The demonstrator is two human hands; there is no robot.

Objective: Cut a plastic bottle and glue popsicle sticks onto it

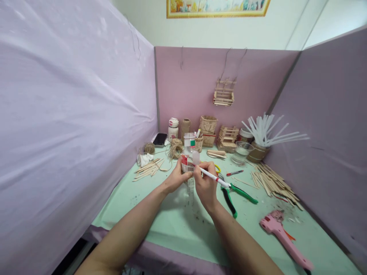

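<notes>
- The left hand (177, 179) grips a clear bottle (189, 158) over the desk (172, 225).
- The right hand (205, 188) pinches a white pen (210, 175), one end by the bottle.
- Near it, I see green-handled pliers (243, 193).

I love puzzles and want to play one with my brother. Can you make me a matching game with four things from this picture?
Things:
1. Glue gun
2. Phone
3. White pen
4. Pliers

Clues:
A. held in the right hand
B. green-and-black handles
C. pink
D. lying flat near the white bottle

Right pairs: 1-C, 2-D, 3-A, 4-B
</notes>
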